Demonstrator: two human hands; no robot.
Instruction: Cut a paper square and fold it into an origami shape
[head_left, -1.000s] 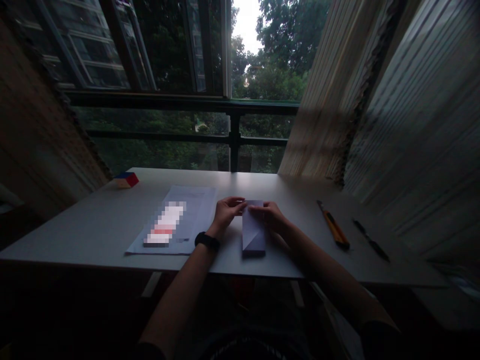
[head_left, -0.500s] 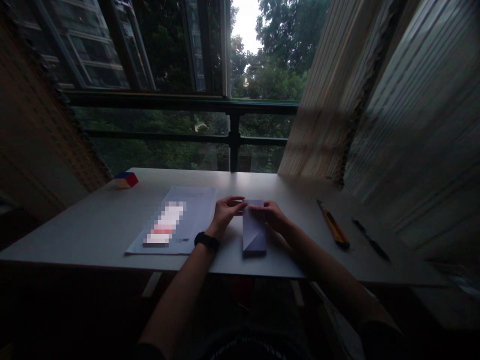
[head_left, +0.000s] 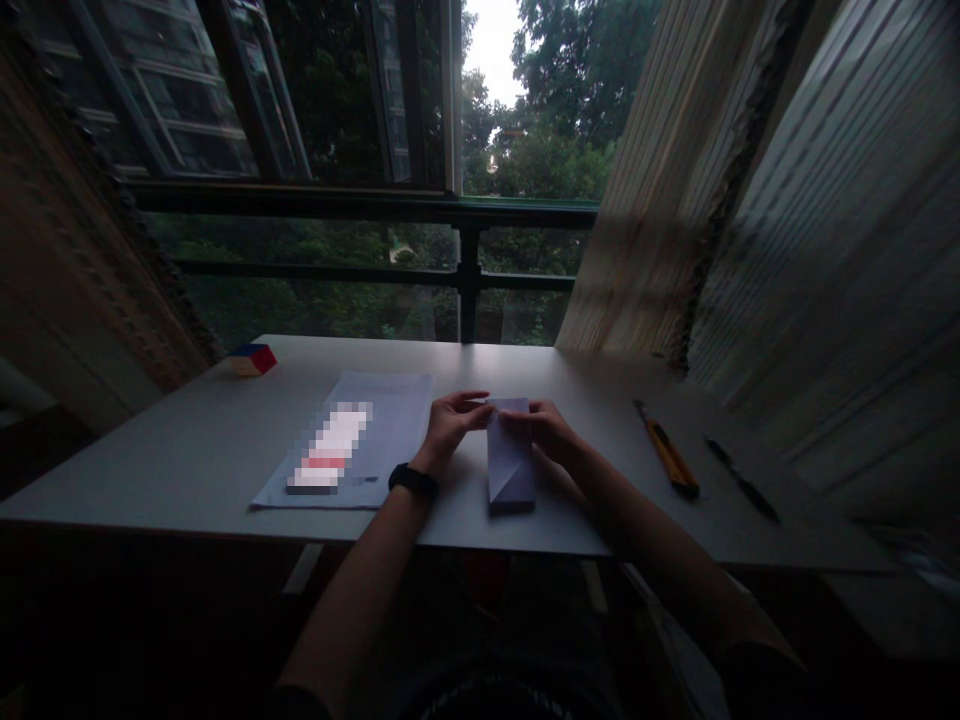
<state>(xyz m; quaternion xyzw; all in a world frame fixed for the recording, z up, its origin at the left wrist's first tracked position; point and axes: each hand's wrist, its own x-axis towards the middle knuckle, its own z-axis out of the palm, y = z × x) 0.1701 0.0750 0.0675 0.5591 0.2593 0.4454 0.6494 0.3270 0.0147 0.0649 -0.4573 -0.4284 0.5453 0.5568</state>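
One white table bears one printed sheet, one folded paper strip by the front edge (near end now swung slightly rightward), one utility knife, one pen and one colour cube. The left hand and right hand pinch the strip's far end.

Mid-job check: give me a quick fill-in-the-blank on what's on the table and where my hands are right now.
1. The left hand and right hand hold the folded paper at its ____ end.
2. The black watch sits on the ____ wrist.
3. The utility knife lies to the ____ of the folded paper, between it and the pen.
4. The colourful cube sits near the table's far ____ corner.

Missing words: far; left; right; left.
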